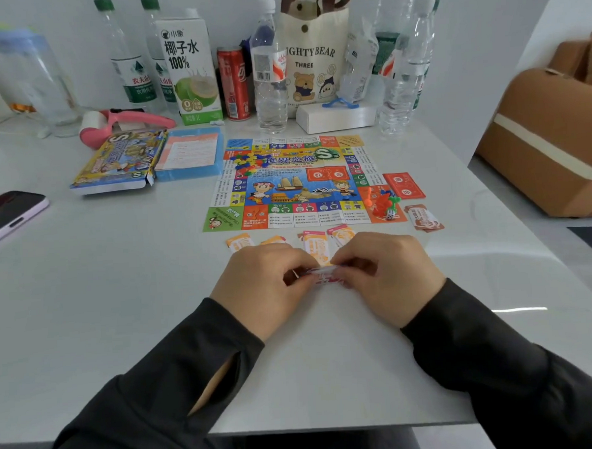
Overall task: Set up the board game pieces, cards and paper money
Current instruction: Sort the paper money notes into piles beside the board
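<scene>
1. Paper money (324, 277), a thin stack, is pinched at its left end by the left hand (260, 281) and at its right end by the right hand (389, 271), just in front of the board (296, 186).
2. It looks light, limp and apt to fan apart. Gripping the short ends, as now, seems soundest.
3. The table (119, 285) is pale, glossy and probably slick. A phone (6, 215) lies far left, bottles (270, 88) line the wall, and a brown sofa (540, 136) stands at right.
</scene>
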`<state>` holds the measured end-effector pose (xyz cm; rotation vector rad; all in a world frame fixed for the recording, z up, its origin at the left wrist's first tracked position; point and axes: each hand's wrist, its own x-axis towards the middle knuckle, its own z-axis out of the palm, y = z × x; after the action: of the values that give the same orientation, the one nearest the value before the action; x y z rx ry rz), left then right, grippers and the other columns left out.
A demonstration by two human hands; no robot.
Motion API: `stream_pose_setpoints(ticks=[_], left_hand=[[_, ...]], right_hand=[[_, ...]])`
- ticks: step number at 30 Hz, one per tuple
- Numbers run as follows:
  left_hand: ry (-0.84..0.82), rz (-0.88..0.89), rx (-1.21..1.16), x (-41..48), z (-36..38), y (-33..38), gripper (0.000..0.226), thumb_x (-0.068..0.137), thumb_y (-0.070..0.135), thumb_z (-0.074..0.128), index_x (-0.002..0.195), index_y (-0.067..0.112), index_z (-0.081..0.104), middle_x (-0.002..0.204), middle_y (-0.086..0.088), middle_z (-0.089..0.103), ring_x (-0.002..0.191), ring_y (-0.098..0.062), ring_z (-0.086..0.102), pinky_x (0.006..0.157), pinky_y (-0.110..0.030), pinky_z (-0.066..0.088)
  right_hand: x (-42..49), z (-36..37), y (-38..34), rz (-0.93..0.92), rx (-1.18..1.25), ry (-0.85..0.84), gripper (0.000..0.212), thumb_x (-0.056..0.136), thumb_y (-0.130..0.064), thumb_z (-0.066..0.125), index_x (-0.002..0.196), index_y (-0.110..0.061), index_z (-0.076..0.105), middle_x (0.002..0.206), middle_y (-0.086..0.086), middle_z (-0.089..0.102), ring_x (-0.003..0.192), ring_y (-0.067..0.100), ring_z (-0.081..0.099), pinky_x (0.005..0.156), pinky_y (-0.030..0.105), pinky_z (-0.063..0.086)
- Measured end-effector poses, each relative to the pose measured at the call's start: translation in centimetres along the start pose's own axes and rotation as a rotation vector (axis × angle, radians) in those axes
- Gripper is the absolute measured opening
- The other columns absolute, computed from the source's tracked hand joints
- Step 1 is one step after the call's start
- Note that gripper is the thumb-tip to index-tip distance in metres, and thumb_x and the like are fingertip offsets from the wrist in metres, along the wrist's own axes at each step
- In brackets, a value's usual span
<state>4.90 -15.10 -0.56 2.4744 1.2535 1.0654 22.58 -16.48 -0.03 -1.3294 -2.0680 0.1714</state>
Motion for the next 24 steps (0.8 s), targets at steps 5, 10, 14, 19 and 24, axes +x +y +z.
stream_pose_setpoints(ticks=[5, 10, 14, 19, 24], left_hand=[[-0.013, -0.106, -0.091, 0.3, 0.1, 0.1, 0.014, 0.072, 0.017, 0.074, 0.086, 0.018, 0.075, 0.069, 0.009, 0.067, 0.056, -0.001, 0.053, 0.063, -0.013, 0.045], [0.025, -0.229, -0.238, 1.9, -0.2, 1.1, 0.015, 0.074, 0.009, 0.074, 0.088, 0.017, 0.074, 0.064, 0.019, 0.060, 0.059, -0.005, 0.060, 0.058, -0.018, 0.051], [0.036, -0.279, -0.247, 3.5, 0.2, 1.4, 0.015, 0.076, 0.008, 0.072, 0.088, 0.017, 0.074, 0.067, 0.006, 0.064, 0.056, -0.009, 0.061, 0.059, -0.021, 0.054], [0.015, -0.269, -0.231, 5.1, 0.9, 1.9, 0.016, 0.077, 0.007, 0.071, 0.090, 0.016, 0.073, 0.068, -0.001, 0.065, 0.060, -0.016, 0.064, 0.061, -0.023, 0.054], [0.018, -0.244, -0.216, 6.4, 0.8, 2.2, 0.016, 0.078, 0.008, 0.071, 0.092, 0.017, 0.074, 0.073, -0.002, 0.065, 0.063, -0.015, 0.064, 0.066, -0.024, 0.054]], right_hand=[[0.3, -0.5, -0.4, 0.074, 0.029, -0.057, 0.003, 0.078, -0.005, 0.070, 0.078, -0.008, 0.072, 0.063, -0.003, 0.061, 0.059, 0.015, 0.053, 0.058, 0.021, 0.041], [1.4, -1.1, 0.0, 0.250, 0.134, 0.133, 0.010, 0.084, -0.008, 0.063, 0.079, -0.011, 0.070, 0.060, -0.016, 0.054, 0.057, 0.004, 0.054, 0.058, 0.011, 0.042], [3.1, -2.1, 2.5, 0.520, -0.111, 0.151, 0.021, 0.091, -0.010, 0.047, 0.099, -0.014, 0.067, 0.095, 0.004, 0.065, 0.088, 0.023, 0.058, 0.073, 0.024, 0.039], [4.7, -3.7, 6.5, 0.791, -0.364, -0.080, 0.035, 0.090, -0.010, 0.046, 0.125, -0.010, 0.051, 0.122, 0.012, 0.053, 0.114, 0.029, 0.046, 0.095, 0.038, 0.041], [5.3, -3.7, 6.9, 0.762, -0.468, -0.071, 0.040, 0.089, -0.016, 0.054, 0.128, -0.011, 0.047, 0.125, 0.013, 0.043, 0.116, 0.029, 0.039, 0.095, 0.040, 0.040]])
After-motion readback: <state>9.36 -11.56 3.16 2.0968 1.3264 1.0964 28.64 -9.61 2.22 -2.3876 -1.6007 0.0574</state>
